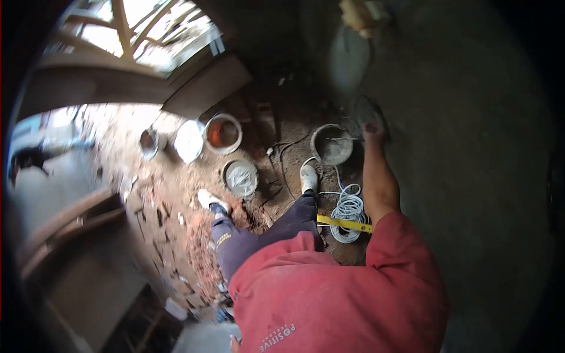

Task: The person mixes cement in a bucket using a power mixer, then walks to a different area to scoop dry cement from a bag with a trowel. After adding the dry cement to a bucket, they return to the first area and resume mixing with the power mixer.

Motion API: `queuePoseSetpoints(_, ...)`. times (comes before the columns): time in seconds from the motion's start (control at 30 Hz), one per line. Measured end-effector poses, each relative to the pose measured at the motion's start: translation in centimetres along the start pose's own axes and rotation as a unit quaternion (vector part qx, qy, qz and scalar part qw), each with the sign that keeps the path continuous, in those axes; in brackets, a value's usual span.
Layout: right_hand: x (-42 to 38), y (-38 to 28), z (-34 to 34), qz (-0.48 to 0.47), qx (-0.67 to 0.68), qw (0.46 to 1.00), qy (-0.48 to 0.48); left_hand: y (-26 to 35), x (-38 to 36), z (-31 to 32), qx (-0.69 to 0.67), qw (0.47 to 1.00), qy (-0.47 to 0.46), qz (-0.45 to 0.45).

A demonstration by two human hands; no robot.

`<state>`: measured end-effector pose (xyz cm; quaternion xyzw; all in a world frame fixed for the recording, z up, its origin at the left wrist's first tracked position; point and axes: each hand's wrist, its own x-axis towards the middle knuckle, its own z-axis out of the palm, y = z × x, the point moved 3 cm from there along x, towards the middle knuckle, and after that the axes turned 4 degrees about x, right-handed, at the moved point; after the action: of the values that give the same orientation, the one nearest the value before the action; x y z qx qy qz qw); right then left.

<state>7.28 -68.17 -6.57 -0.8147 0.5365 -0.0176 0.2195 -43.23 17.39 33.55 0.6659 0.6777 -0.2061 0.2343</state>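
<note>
My right hand [374, 130] reaches forward with the arm stretched out and grips a plastering trowel [365, 109]. The trowel's blade lies against the grey rendered wall [459, 153]. Just left of the hand, a bucket of grey mortar [332, 144] stands on the floor by my right foot [308, 178]. A small patch that may be my left hand [234, 342] shows at the bottom edge beside my red shirt; its fingers are hidden.
A coil of white cable [348, 210] and a yellow level [344, 223] lie by my right leg. Several more buckets [222, 133] [241, 177] stand on the rubble-strewn dirt floor [176, 206]. An arched window [135, 32] is far left.
</note>
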Motion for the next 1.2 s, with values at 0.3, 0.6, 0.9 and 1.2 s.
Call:
queuePoseSetpoints(0.3,4.6,-2.3,5.9,0.517,0.753,0.403,-0.056,-3.3,-7.0,3.9,-0.066,0.995,-0.010,-0.071)
queuePoseSetpoints(0.6,-1.9,-2.9,5.7,0.406,0.803,0.435,0.028,-3.7,-9.1,6.0,-0.071,0.993,-0.020,-0.091)
queuePoseSetpoints(0.9,-12.8,8.4,-0.3,0.251,0.467,0.791,-0.305,-4.5,-8.5,6.6,-0.099,0.991,-0.030,-0.085)
queuePoseSetpoints(1.2,-15.4,-1.2,-2.9,-0.089,-0.177,0.913,-0.357,-1.6,-10.5,10.2,-0.113,0.990,-0.047,-0.062)
